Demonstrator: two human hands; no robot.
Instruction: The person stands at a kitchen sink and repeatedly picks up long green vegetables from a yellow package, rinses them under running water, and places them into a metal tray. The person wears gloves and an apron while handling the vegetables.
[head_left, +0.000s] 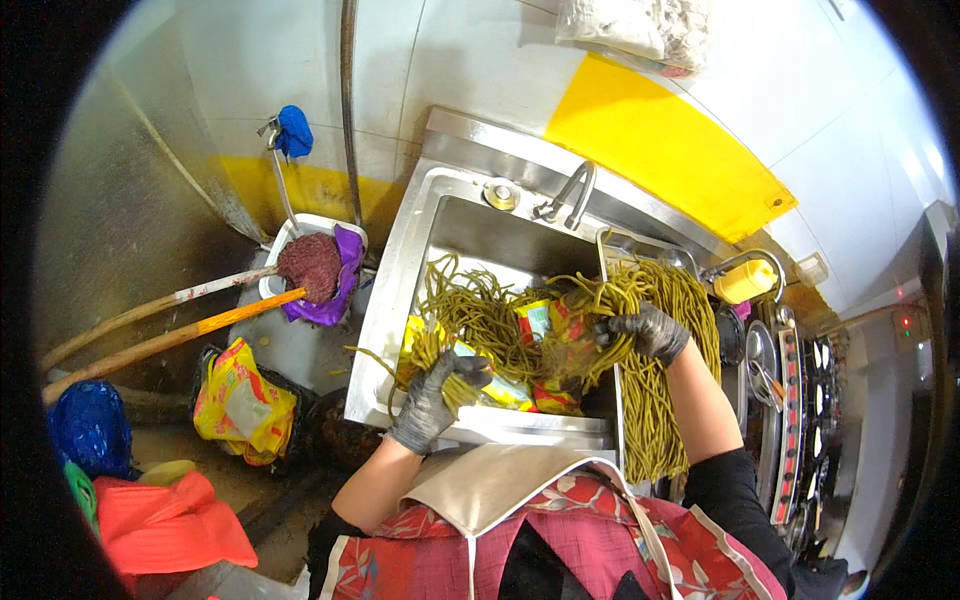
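Long green-brown beans (487, 319), apparently pickled, lie tangled in a stainless steel sink (379, 300) among yellow-and-red plastic packets (536, 319). My left hand (435, 394), in a dark glove, grips a bunch of them at the sink's front left. My right hand (649, 334), gloved too, holds another bunch by the sink's right edge; its fingertips are partly hidden by strands. Just right of the sink, a metal tray (609, 259) holds many more long beans (652, 420) laid side by side, some hanging over its front.
Behind the sink stands a curved faucet (581, 195). Left are a white bucket (281, 244) with a mop head (311, 266), two long handles (180, 330) and a bin (300, 409) with yellow wrappers. A yellow bottle (746, 281) and a stove (787, 427) stand at the right.
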